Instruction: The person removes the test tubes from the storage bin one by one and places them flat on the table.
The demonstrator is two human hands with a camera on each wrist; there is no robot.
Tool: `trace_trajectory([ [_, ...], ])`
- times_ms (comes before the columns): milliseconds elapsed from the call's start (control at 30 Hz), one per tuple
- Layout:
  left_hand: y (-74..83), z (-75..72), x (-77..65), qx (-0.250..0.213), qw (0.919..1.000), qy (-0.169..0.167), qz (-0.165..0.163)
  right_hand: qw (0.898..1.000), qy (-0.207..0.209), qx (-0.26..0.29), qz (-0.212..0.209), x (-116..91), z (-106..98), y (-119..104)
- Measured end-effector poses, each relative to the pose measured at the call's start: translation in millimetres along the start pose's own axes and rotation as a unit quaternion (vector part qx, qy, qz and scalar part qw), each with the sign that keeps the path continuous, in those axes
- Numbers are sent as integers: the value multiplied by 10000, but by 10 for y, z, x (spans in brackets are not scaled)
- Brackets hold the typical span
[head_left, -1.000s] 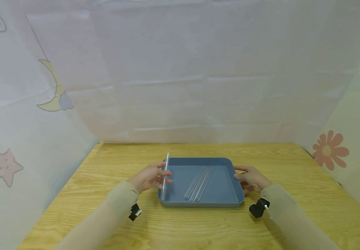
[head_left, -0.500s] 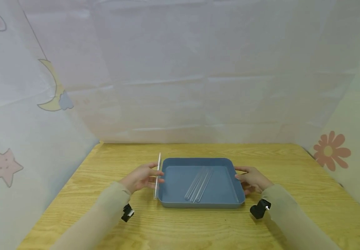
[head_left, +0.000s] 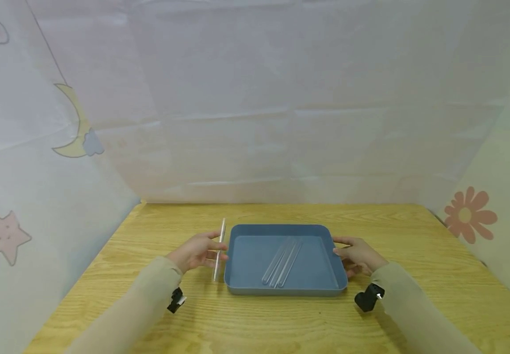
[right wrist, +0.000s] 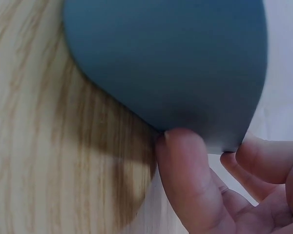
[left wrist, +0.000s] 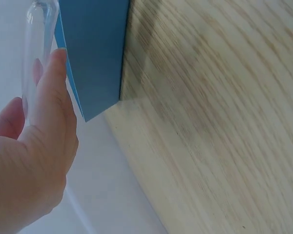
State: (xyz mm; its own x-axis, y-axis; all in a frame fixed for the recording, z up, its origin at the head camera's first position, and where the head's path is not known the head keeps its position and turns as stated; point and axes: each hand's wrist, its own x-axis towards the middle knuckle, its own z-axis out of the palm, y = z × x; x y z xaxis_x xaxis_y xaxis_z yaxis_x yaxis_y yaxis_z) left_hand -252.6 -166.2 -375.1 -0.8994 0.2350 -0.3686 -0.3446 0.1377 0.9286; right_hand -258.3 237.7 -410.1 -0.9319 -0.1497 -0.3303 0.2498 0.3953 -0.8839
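A clear glass test tube [head_left: 216,271] stands out to the left of the blue tray [head_left: 281,291], its far end raised. My left hand [head_left: 193,253] holds it between thumb and fingers; the left wrist view has the tube's rounded end [left wrist: 36,29] close to the camera. Inside the tray several more test tubes [head_left: 287,264] lie side by side on a slant. At the tray's right side, my right hand [head_left: 358,254] grips the wall. In the right wrist view one fingertip [right wrist: 184,146] presses the wall's lower edge, others touch the rim.
A wood-grain table [head_left: 255,324] bears the tray. Behind it hangs a pale sheet [head_left: 255,123], with printed walls on both sides. A small black camera [head_left: 176,300] sits under the left wrist, another camera [head_left: 369,297] under the right.
My left hand has carried the test tube leftward, from over the tray's left wall to outside it. The right hand and the tubes in the tray have stayed nearly still.
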Motion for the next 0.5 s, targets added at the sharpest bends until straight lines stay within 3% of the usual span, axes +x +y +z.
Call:
trace_trajectory([
  [500, -25, -66, 94, 197, 9995, 217, -140, 10000, -57, 1, -8, -5, -5, 3],
])
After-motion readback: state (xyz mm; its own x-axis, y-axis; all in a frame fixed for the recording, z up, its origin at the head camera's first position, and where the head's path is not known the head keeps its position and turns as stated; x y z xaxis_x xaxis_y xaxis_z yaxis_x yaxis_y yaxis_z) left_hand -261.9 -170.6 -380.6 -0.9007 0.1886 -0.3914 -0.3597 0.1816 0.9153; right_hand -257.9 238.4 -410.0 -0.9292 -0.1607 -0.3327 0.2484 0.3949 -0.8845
